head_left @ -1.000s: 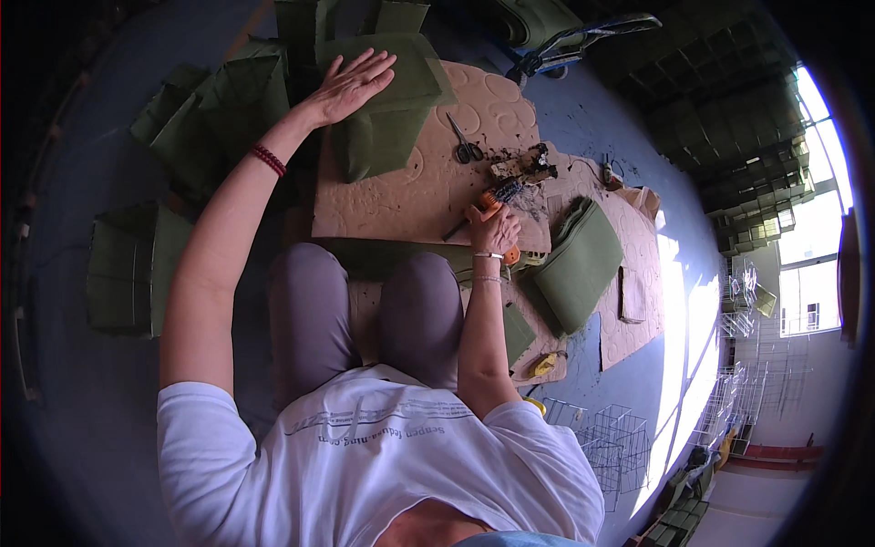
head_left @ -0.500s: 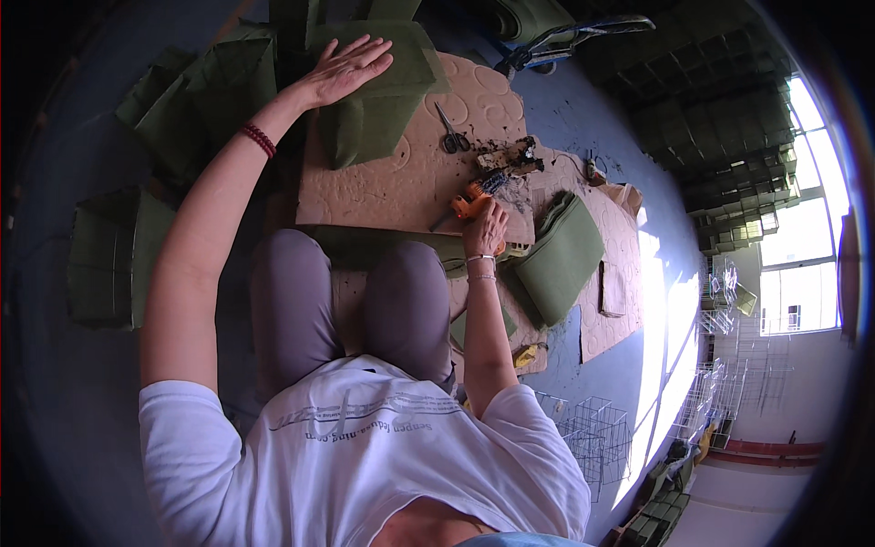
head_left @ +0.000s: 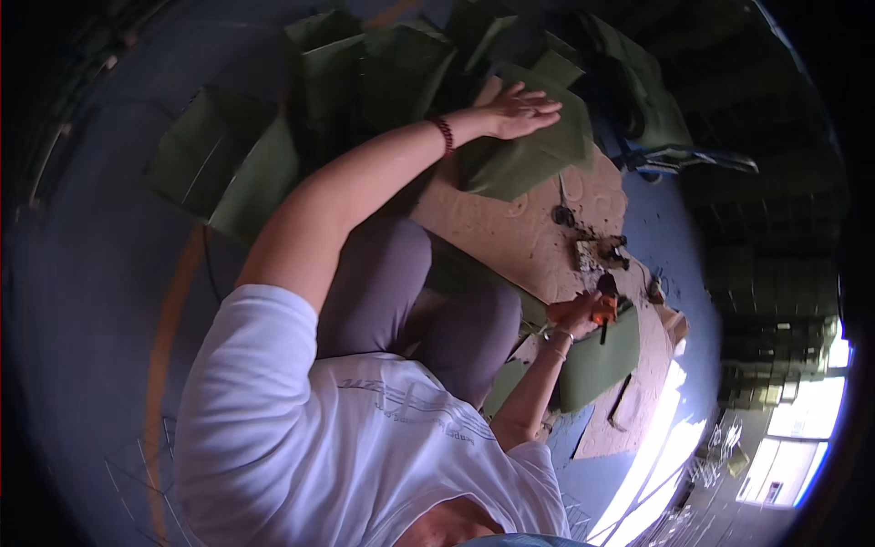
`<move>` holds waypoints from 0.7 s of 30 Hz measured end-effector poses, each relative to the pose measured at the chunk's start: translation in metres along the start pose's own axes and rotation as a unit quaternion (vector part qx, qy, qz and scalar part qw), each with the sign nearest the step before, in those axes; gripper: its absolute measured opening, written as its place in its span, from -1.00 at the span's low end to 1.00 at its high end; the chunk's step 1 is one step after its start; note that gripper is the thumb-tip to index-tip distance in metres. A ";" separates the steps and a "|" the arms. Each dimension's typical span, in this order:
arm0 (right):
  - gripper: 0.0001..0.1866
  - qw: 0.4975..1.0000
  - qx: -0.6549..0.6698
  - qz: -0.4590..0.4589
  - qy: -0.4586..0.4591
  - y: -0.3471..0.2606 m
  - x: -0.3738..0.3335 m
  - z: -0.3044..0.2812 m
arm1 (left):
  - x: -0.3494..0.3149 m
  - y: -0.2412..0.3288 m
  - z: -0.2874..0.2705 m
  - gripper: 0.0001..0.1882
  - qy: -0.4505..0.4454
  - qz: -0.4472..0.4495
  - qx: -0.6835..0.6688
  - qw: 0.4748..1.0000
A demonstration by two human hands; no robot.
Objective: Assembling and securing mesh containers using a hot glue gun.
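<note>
My left hand (head_left: 524,111) lies flat, fingers stretched, on a folded green fabric piece (head_left: 533,164) on the cardboard-topped work surface (head_left: 492,214). To the right, my right hand (head_left: 574,314) grips an orange glue gun (head_left: 605,308), its dark end pointing away from me. The fingers wrap round its body and partly hide it. Below the gun lies a stack of folded green fabric (head_left: 597,365). Dark-handled scissors (head_left: 563,216) rest on the cardboard beyond, beside a blackened, residue-covered block (head_left: 597,253).
Several open green fabric boxes (head_left: 241,164) stand on the floor at the left and far left. A blue metal frame (head_left: 684,157) is at the far right. More cardboard (head_left: 629,419) covers the floor on the right, near wire frames and high green stacks (head_left: 756,273).
My right hand has closed on the orange glue gun and lifted it from beside the blackened block toward the green stack. My left hand stays on the fabric; the whole view has turned.
</note>
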State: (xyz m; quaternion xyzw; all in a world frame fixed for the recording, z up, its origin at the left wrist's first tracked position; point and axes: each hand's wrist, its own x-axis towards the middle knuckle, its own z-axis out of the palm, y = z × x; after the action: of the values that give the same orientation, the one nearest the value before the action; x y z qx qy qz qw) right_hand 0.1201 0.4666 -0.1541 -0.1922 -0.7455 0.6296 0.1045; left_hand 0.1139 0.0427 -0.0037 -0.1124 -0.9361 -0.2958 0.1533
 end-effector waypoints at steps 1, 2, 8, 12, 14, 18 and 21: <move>-0.50 0.972 0.225 -0.051 0.035 -0.018 -0.015 0.003 | 0.004 0.009 0.002 -0.31 -0.030 0.029 0.031 0.999; -0.52 0.971 0.225 -0.056 -0.051 -0.007 0.015 -0.026 | 0.011 0.021 -0.001 -0.30 -0.009 0.030 0.021 0.999; -0.22 0.883 0.411 -0.083 -0.211 -0.030 0.002 0.002 | 0.001 -0.001 0.004 -0.30 -0.015 0.008 0.056 0.998; -0.39 0.791 0.519 -0.025 -0.323 -0.105 -0.012 0.025 | 0.005 -0.006 -0.001 -0.32 0.010 -0.008 0.024 1.000; -0.48 0.823 0.486 -0.078 -0.283 -0.141 -0.035 0.029 | 0.010 0.011 0.000 -0.31 0.002 -0.016 -0.004 1.000; -0.54 0.839 0.432 -0.101 -0.314 -0.179 -0.087 0.064 | 0.008 0.009 -0.001 -0.27 0.020 -0.016 -0.060 0.998; -0.82 0.787 0.511 -0.048 -0.343 -0.162 -0.136 0.099 | -0.002 -0.007 -0.008 -0.23 0.030 -0.042 -0.163 0.985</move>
State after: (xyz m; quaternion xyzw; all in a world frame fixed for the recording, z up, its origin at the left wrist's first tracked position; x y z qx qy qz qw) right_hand 0.1791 0.2993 -0.0018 0.1538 -0.3100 0.9371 -0.0451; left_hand 0.1150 0.0317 -0.0019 -0.0880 -0.8742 -0.4541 0.1480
